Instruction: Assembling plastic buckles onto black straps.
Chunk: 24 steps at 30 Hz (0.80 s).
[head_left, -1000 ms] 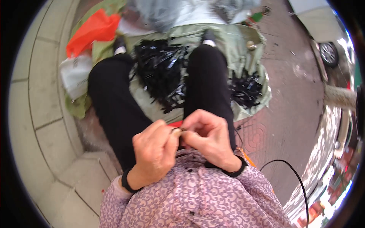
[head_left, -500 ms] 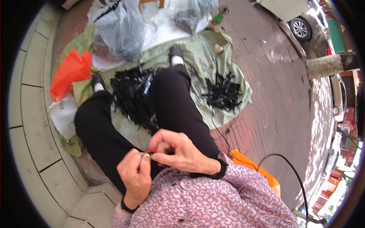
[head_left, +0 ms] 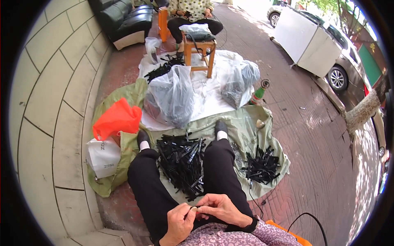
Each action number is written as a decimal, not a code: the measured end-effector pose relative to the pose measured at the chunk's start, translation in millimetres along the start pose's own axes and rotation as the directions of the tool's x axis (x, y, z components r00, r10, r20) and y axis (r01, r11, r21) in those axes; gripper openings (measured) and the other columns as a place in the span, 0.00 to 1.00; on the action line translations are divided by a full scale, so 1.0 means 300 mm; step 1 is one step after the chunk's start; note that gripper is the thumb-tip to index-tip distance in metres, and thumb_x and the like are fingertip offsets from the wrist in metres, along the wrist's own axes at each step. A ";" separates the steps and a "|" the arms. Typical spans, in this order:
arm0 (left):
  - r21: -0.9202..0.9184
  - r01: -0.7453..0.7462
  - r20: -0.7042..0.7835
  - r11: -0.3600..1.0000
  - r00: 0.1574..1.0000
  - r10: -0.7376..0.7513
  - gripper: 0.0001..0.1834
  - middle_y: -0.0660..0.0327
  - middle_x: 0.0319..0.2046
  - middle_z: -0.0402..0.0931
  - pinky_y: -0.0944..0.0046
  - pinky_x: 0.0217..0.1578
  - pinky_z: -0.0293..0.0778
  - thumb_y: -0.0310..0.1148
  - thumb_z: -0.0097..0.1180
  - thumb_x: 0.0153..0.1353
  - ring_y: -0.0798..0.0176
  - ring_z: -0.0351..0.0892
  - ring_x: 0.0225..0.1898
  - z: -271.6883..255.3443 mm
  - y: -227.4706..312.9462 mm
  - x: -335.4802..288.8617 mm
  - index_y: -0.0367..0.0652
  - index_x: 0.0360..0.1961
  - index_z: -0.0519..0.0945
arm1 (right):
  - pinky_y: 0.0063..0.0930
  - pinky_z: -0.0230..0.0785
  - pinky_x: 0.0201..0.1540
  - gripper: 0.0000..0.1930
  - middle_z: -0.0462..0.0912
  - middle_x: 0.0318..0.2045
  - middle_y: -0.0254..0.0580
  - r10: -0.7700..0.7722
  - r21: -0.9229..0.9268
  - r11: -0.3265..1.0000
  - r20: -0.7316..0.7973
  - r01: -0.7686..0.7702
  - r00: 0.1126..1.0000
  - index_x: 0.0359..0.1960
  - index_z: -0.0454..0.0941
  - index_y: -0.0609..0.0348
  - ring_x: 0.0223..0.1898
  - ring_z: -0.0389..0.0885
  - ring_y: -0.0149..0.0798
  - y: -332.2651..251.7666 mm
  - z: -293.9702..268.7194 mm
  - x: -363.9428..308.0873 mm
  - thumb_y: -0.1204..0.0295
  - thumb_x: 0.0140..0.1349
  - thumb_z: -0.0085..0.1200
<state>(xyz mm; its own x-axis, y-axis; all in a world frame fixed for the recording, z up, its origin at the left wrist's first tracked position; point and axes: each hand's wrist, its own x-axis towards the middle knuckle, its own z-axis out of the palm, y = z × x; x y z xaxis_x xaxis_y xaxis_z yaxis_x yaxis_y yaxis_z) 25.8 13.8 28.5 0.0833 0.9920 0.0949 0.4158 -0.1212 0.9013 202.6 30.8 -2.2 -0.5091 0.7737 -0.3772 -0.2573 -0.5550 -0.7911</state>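
Note:
Low over my lap, my left hand [head_left: 179, 221] and my right hand [head_left: 223, 210] meet with fingertips pinched together. Both are closed on a small dark piece, mostly hidden by the fingers, whose kind I cannot make out. Between my legs a large heap of black strips [head_left: 180, 162] lies on a pale green sheet [head_left: 246, 125]. A smaller pile of black strips [head_left: 262, 166] rests on the same sheet, to the right of my right leg.
Clear bags of dark goods [head_left: 172, 98] stand beyond my feet. Left are a red-orange bag [head_left: 119, 119], a white bag [head_left: 102, 158] and a tiled wall [head_left: 53, 102]. Ahead, a person [head_left: 191, 12] sits behind a wooden stool [head_left: 199, 45]. A green bottle [head_left: 258, 94] stands right.
My view has tilted up, bringing the seated person, stool and black sofa into sight. My hands stay pinched together; a red bit that showed between the fingers is now out of sight.

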 end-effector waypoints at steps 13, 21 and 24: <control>-0.010 0.020 0.016 1.000 1.000 -0.020 0.15 0.59 0.15 0.68 0.65 0.17 0.62 0.30 0.66 0.57 0.64 0.67 0.14 -0.027 -0.013 0.007 0.35 0.20 0.74 | 0.19 0.71 0.30 0.06 0.82 0.27 0.38 0.051 0.121 0.991 -0.016 -0.049 0.999 0.37 0.78 0.66 0.27 0.77 0.25 -0.002 0.030 0.017 0.75 0.67 0.58; -0.029 -0.050 -0.084 0.998 0.995 0.047 0.16 0.50 0.18 0.64 0.54 0.21 0.64 0.25 0.62 0.57 0.47 0.69 0.19 -0.041 0.051 -0.008 0.36 0.21 0.67 | 0.23 0.74 0.38 0.08 0.82 0.32 0.40 0.083 0.142 0.986 0.062 -0.091 0.995 0.44 0.76 0.69 0.32 0.79 0.29 -0.005 0.022 0.005 0.75 0.69 0.54; -0.030 -0.062 -0.071 0.998 0.996 0.060 0.16 0.50 0.18 0.65 0.54 0.21 0.64 0.26 0.63 0.57 0.47 0.70 0.19 -0.038 0.045 -0.014 0.36 0.21 0.67 | 0.23 0.74 0.39 0.08 0.82 0.32 0.41 0.102 0.152 0.981 0.099 -0.117 0.990 0.44 0.75 0.70 0.32 0.79 0.29 0.011 0.003 0.005 0.76 0.69 0.53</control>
<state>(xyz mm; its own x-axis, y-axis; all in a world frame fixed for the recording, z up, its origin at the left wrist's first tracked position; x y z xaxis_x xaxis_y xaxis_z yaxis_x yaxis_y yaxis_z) 20.8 8.5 45.0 0.0435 0.9830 0.1786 0.3828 -0.1815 0.9058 200.3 29.7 -5.0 -0.6113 0.6789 -0.4068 -0.3181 -0.6814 -0.6592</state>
